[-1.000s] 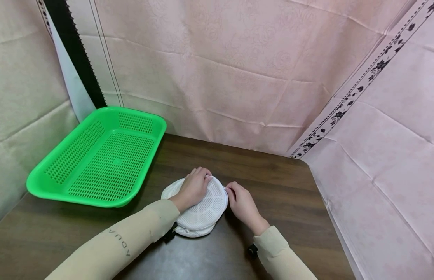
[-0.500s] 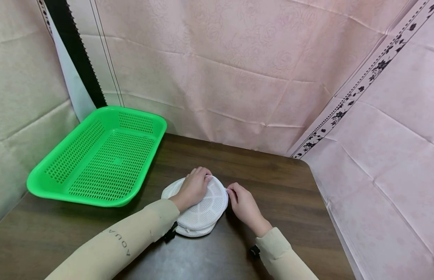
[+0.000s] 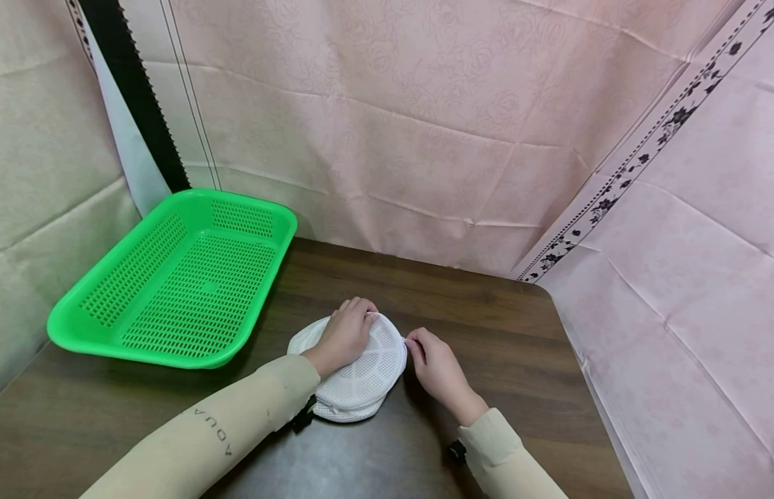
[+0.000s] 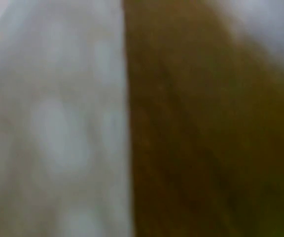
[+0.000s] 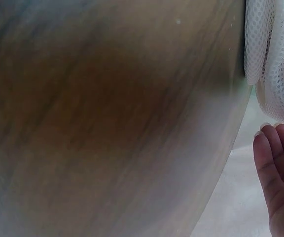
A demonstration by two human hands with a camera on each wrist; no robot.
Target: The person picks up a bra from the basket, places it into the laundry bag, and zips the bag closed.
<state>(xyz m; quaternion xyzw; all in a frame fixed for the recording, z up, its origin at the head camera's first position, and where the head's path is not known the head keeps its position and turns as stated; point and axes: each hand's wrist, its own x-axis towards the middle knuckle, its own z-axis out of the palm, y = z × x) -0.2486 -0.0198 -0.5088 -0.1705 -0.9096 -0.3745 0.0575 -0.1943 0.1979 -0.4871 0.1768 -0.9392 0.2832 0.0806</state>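
Note:
A round white mesh laundry bag (image 3: pixel 364 374) lies flattened on the brown wooden table, its layers stacked unevenly. My left hand (image 3: pixel 346 337) lies across its top and pinches the upper rim between thumb and fingers. At the bag's right edge, my right hand (image 3: pixel 435 364) pinches the small zipper pull on the rim with thumb and forefinger. The right wrist view has the bag's mesh side (image 5: pixel 275 59) at upper right, with the curled fingers (image 5: pixel 264 153) just below it. In the left wrist view, blurred pale mesh (image 4: pixel 58 128) fills the left side.
A large green plastic basket (image 3: pixel 271 277) with slotted walls stands at the left of the table (image 3: pixel 486 305). Pale pink cloth (image 3: pixel 393 138) hangs along the back and both sides. The table's right edge runs beyond my right hand.
My right hand has shifted slightly right and toward me along the bag's rim, still pinching the zipper pull. The left hand and the basket stay in place.

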